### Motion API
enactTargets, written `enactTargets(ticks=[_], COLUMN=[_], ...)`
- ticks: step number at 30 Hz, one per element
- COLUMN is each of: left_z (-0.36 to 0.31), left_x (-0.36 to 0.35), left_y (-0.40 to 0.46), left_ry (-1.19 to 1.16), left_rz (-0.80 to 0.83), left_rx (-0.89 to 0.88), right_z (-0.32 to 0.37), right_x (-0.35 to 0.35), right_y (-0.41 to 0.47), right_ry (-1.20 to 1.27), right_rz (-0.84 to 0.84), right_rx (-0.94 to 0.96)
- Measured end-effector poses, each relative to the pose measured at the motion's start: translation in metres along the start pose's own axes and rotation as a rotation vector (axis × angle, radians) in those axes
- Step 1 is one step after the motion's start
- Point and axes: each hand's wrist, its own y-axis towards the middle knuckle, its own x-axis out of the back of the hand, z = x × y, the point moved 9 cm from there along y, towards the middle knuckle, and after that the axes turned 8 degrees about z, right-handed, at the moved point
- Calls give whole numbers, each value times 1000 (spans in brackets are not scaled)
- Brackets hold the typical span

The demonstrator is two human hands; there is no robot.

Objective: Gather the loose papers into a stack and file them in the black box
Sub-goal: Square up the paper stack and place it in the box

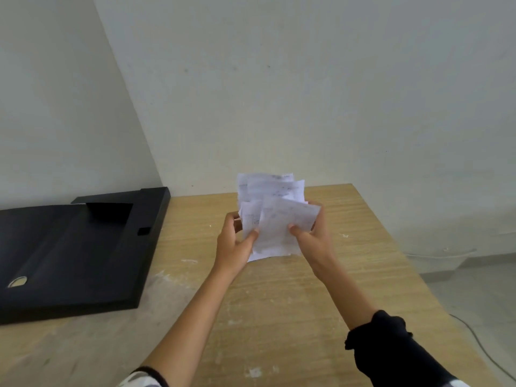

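Several white papers [275,216] with faint writing are held upright as an uneven bunch above the middle of the wooden table [279,303]. My left hand [236,241] grips their lower left edge, thumb on the front. My right hand [314,233] grips the lower right edge, thumb on the front sheet. The sheets fan out at the top and are not aligned. The black box [75,255] lies open and flat at the left of the table, well left of both hands, with a metal ring near its left end.
Pale walls meet in a corner behind the table. The table's right edge drops to a grey floor [474,289] where a thin cable [485,356] runs. White scuff marks dot the tabletop.
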Motion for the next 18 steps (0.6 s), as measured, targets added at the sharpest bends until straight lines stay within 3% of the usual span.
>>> enactTargets(ticks=[5, 8, 13, 18], left_z=[9, 7, 1, 6], left_x=[-3, -6, -25, -25], left_y=[0, 1, -1, 2], left_ry=[52, -24, -127, -186], left_rz=[26, -6, 51, 27], left_rx=[14, 14, -62, -29], right_z=[-6, -7, -14, 1], right_x=[2, -10, -16, -12], right_y=[1, 3, 2, 9], right_ry=[-9, -2, -74, -368], right_rz=[25, 117, 126, 176], right_rx=[-27, -26, -23, 47])
